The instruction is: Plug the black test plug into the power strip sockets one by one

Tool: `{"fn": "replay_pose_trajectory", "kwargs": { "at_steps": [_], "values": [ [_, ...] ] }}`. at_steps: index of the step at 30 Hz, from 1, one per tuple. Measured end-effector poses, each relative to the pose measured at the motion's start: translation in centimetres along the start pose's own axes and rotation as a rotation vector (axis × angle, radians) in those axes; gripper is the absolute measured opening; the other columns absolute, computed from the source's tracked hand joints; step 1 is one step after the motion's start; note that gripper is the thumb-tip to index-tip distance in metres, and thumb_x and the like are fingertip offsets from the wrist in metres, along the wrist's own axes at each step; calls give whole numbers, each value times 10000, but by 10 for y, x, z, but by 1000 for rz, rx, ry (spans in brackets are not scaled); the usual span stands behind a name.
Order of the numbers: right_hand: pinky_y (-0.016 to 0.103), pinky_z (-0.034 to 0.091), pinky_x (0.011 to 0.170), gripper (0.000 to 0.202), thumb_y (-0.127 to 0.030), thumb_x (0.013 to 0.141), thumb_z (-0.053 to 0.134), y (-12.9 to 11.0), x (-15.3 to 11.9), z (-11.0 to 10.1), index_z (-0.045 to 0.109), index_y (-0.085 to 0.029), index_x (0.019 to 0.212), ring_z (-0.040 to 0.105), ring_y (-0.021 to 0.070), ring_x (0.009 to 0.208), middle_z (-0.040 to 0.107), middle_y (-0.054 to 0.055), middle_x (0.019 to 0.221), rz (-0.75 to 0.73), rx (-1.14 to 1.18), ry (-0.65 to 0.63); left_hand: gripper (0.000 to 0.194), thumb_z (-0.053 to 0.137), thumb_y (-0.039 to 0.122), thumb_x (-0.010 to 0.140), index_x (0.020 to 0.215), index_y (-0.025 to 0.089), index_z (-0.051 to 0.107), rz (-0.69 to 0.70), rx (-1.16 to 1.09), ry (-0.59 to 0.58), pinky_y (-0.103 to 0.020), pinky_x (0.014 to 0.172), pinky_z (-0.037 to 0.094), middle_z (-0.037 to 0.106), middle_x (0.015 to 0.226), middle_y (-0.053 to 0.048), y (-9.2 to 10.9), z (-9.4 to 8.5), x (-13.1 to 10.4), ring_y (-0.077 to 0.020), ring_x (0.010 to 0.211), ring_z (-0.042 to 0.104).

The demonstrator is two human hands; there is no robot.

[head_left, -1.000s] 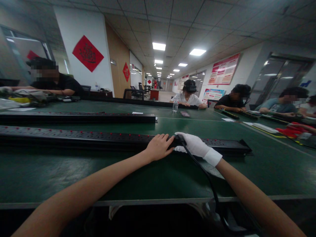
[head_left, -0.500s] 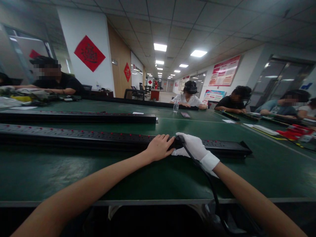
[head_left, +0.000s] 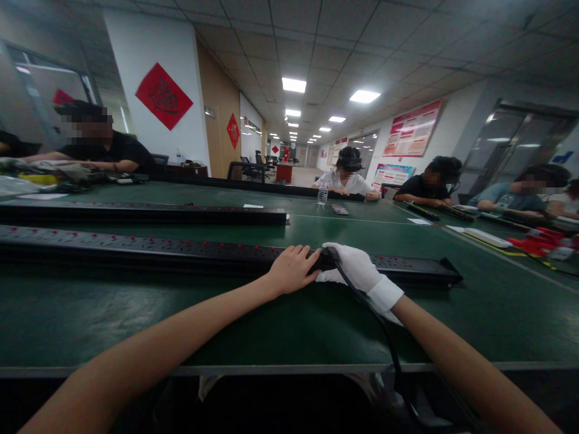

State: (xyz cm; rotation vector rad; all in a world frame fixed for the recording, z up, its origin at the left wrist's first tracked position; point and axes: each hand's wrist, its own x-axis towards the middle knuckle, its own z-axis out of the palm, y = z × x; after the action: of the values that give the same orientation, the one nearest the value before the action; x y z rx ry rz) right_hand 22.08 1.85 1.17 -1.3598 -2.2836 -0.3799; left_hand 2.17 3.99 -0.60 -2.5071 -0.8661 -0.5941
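The strip [head_left: 217, 256] is laid on the table [head_left: 217, 331], its long axis running left to right past both hands. Its right half is covered by the bare left hand [head_left: 293, 271], with fingers curved over the top and thumb set at the near edge; whether the strip is gripped cannot be told. Just right of those fingers, the plug [head_left: 329, 258] is clamped in the gloved right hand [head_left: 355, 268], at the strip's top; whether it is seated cannot be seen. By the right hand it is held directly, and by the left it is nearly met. The cord [head_left: 379, 316] is draped from the plug to the right and over the near edge. Farther off, left to right, are placed clutter [head_left: 58, 172], a second strip [head_left: 145, 214] roughly parallel, a bottle [head_left: 322, 194] and a white bar [head_left: 486, 237], all clear of the hands.
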Motion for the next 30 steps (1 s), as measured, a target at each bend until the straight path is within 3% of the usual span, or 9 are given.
{"fn": "replay_pose_trajectory", "kwargs": {
  "at_steps": [30],
  "values": [
    [326,462,765,634,-647,660,579,-3,2,-10,513,-216,1120,608,230,914,635,81,997,0,18,-69,470,360,434,872,1238,144,416,3,-7,7,-363,811,393,545,1078,-134,0,0,-1,-252,1013,505]
  ]
}}
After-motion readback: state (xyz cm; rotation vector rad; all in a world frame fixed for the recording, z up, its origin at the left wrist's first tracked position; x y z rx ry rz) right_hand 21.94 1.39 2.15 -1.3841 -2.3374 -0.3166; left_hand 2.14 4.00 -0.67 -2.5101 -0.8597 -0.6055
